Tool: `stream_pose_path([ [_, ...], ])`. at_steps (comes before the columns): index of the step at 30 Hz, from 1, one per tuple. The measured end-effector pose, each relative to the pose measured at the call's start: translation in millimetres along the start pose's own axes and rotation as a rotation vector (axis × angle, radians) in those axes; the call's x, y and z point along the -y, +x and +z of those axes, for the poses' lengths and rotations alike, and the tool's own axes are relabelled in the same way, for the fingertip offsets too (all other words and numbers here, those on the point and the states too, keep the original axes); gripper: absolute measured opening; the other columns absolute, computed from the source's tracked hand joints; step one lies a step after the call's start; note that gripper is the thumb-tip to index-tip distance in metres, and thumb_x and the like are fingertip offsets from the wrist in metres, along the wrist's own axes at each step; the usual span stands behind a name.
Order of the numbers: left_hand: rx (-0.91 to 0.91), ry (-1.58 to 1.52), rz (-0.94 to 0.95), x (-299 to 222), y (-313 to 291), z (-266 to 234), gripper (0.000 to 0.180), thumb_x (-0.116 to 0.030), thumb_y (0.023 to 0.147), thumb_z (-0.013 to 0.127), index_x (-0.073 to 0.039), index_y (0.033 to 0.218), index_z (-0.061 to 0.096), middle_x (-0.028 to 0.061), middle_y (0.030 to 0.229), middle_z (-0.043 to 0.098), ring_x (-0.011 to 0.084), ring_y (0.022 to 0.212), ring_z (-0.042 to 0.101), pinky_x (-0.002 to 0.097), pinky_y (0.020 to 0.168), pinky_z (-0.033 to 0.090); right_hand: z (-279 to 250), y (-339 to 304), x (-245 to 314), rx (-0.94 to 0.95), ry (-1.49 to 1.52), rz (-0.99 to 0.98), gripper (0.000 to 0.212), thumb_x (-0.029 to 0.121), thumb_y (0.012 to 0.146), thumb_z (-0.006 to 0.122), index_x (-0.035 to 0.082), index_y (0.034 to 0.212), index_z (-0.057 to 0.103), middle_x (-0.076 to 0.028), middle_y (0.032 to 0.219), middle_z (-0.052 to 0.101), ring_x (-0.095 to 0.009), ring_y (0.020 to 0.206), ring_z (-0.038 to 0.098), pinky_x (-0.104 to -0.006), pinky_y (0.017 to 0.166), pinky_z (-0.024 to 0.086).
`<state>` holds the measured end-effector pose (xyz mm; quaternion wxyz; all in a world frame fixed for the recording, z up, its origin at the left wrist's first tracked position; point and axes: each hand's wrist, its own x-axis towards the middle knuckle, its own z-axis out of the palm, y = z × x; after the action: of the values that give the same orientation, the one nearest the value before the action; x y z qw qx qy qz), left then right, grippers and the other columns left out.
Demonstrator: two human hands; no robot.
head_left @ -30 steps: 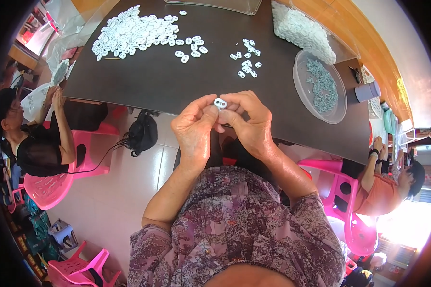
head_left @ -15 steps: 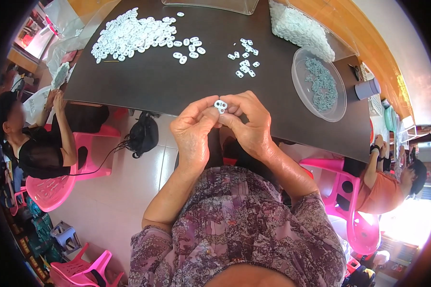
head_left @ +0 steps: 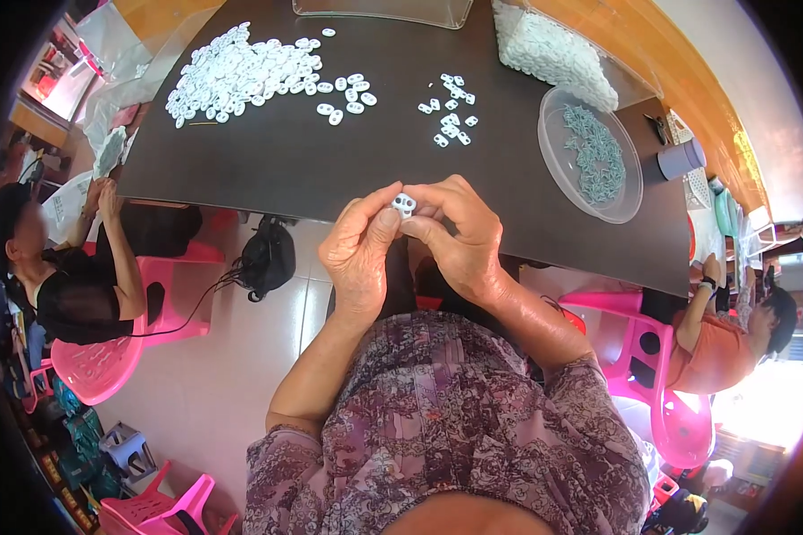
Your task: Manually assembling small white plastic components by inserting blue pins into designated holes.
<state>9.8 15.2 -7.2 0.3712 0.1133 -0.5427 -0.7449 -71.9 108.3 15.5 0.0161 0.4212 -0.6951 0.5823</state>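
Note:
Just in front of the table's near edge, both my hands meet at their fingertips. Between them are small white plastic pieces with dark round holes [head_left: 403, 203], apparently an oval piece against a smaller one. My left hand [head_left: 359, 260] pinches them with thumb and forefinger from the left. From the other side, my right hand [head_left: 462, 239] grips them with thumb and curled fingers. The fingertips hide part of the pieces. Beyond my hands, smaller white two-holed pieces [head_left: 451, 132] lie loose. A large heap of white oval pieces [head_left: 245, 76] spreads at the far left.
On the dark table [head_left: 330, 169], at right, a round clear tray [head_left: 545, 147] holds small teal pieces [head_left: 595, 160]. Behind it stands a clear bin of white pieces [head_left: 558, 53]. A greyish-purple cup [head_left: 681, 161] is near the right edge. People sit on pink chairs at both sides.
The white pieces have turned and shifted between my fingertips, and my fingers have moved slightly around them. The whole view has shifted a little.

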Motion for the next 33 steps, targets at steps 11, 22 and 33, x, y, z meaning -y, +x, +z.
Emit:
stream_pose_path([
  [11,-0.005,-0.047,0.023,2.3,0.8,1.5,0.020,-0.007,0.088,0.059,0.004,0.105,0.062,0.0034,0.090,0.058,0.0083,0.079,0.055,0.0210,0.070,0.048,-2.4,0.4,2.4,0.042,-0.090,-0.037,0.033,-0.005,0.068,0.068,0.001,0.100,0.063,-0.005,0.078,0.059,-0.013,0.069,0.054,-0.0241,0.062,0.045],
  [22,-0.010,-0.006,0.041,5.9,-2.3,5.6,0.021,-0.007,0.087,0.060,0.005,0.104,0.062,0.0050,0.093,0.062,0.0086,0.081,0.056,0.0210,0.071,0.047,-2.6,-6.9,-0.1,-0.013,-0.028,-0.004,0.034,-0.005,0.070,0.068,0.000,0.103,0.063,-0.004,0.079,0.059,-0.011,0.069,0.054,-0.0227,0.061,0.045],
  [33,0.020,0.102,0.083,6.2,0.2,0.3,0.021,-0.006,0.087,0.060,0.004,0.105,0.063,0.0031,0.090,0.060,0.0081,0.079,0.054,0.0197,0.069,0.045,0.9,-9.5,-1.9,-0.033,-0.019,0.011,0.035,-0.006,0.069,0.068,0.000,0.103,0.063,-0.004,0.078,0.058,-0.011,0.068,0.052,-0.0227,0.060,0.044],
])
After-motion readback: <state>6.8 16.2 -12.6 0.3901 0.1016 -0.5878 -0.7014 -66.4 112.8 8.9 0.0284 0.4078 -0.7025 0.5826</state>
